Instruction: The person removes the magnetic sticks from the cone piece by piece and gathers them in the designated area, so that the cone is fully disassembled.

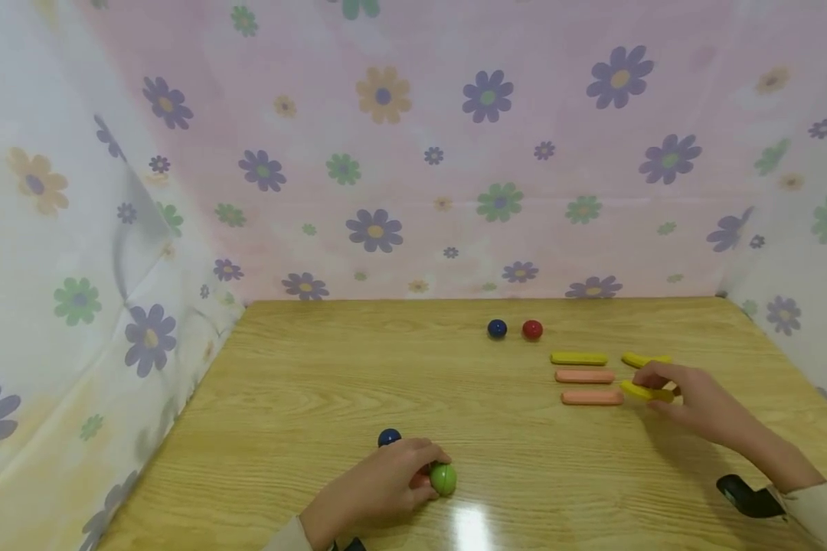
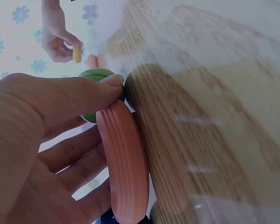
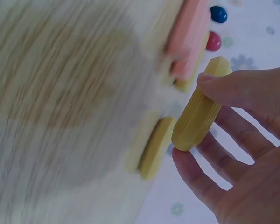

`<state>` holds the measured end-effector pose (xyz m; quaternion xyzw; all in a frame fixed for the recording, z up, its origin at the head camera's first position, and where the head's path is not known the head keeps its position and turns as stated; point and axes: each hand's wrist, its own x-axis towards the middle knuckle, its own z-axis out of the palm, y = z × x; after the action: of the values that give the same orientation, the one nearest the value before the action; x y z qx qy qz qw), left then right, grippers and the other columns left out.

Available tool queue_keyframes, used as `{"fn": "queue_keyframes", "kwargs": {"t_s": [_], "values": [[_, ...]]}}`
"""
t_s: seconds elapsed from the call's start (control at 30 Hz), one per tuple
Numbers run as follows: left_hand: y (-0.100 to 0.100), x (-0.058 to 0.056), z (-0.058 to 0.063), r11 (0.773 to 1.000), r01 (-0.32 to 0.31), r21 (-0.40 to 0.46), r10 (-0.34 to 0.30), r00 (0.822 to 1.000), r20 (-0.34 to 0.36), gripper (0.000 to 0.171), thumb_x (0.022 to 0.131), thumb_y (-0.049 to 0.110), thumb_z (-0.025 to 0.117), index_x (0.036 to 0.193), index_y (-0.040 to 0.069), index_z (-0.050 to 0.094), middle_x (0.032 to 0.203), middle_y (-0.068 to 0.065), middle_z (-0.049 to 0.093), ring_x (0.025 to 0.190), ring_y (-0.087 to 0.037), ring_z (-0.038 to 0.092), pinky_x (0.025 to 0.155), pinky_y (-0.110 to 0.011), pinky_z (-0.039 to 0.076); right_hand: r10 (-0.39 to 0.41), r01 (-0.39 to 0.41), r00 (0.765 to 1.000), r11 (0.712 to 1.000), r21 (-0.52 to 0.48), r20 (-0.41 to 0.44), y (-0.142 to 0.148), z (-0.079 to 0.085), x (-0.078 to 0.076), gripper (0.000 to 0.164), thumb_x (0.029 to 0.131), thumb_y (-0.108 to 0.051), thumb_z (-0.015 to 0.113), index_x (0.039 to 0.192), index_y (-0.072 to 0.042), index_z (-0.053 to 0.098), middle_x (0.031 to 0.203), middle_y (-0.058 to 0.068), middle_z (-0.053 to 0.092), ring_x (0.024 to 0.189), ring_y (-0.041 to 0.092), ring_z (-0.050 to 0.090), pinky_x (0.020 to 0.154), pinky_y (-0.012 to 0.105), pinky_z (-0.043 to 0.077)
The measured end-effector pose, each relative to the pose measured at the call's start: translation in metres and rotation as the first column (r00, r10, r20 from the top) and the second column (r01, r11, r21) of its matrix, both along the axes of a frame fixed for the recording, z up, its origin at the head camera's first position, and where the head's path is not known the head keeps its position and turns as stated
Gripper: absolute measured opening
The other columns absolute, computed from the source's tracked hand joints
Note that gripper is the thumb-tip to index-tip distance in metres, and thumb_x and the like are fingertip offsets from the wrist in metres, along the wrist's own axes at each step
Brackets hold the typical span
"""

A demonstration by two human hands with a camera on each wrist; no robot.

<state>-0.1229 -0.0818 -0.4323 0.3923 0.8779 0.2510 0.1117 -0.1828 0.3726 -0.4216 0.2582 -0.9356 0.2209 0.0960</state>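
Note:
On the near part of the table, my left hand holds a green ball between thumb and fingers. A salmon-coloured ridged stick runs from that ball back beneath the palm, mostly hidden in the head view. At its other end is a dark blue ball. Farther right, my right hand pinches a yellow ridged stick by its two ends, thumb at one and a fingertip at the other. Just beyond that hand another yellow stick lies on the table.
Left of the right hand, two salmon sticks and a yellow stick lie in parallel. Behind them sit a blue ball and a red ball. Flowered cloth walls the wooden table at the back and sides.

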Motion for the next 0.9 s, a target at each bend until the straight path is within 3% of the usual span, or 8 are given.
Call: {"fn": "queue_keyframes", "kwargs": {"t_s": [0.3,0.47,0.67,0.9], "values": [[0.000,0.000,0.000,1.000,-0.001,0.007,0.001,1.000,-0.002,0.026,0.091,0.019,0.065,0.117,0.016,0.061,0.103,0.012,0.056,0.079,0.004,0.049,0.067,-0.012,0.043,-0.046,0.047,0.999,0.999,0.023,-0.016,0.020,-0.014,-0.018,0.032,0.070,0.003,0.079,0.095,-0.011,0.064,0.087,-0.003,0.062,0.075,0.014,0.058,0.058,0.029,0.048],[0.001,0.000,0.000,1.000,0.005,0.003,-0.005,1.000,0.007,0.026,0.091,0.019,0.065,0.116,0.017,0.061,0.104,0.013,0.056,0.081,0.003,0.048,0.069,-0.012,0.043,-0.089,0.087,0.995,0.995,0.047,0.036,0.026,-0.021,-0.022,0.030,0.071,0.003,0.078,0.094,-0.010,0.063,0.087,-0.001,0.062,0.075,0.019,0.058,0.061,0.032,0.049],[0.002,-0.001,-0.001,1.000,-0.006,0.008,0.006,1.000,0.028,0.024,0.090,0.015,0.065,0.114,0.016,0.062,0.101,0.014,0.054,0.080,0.003,0.048,0.069,-0.012,0.043,-0.085,0.084,0.996,0.995,0.045,0.017,0.025,-0.022,-0.024,0.031,0.069,0.004,0.078,0.093,-0.010,0.063,0.087,-0.001,0.062,0.075,0.021,0.059,0.062,0.033,0.049],[0.003,-0.001,0.001,1.000,0.002,-0.019,-0.002,1.000,0.008,0.027,0.091,0.017,0.064,0.118,0.016,0.062,0.103,0.014,0.055,0.080,0.003,0.047,0.069,-0.013,0.042,-0.134,0.134,0.991,0.991,0.006,0.015,0.022,-0.019,-0.022,0.029,0.068,0.008,0.077,0.089,-0.008,0.065,0.086,0.004,0.064,0.075,0.027,0.059,0.062,0.043,0.049]]}}
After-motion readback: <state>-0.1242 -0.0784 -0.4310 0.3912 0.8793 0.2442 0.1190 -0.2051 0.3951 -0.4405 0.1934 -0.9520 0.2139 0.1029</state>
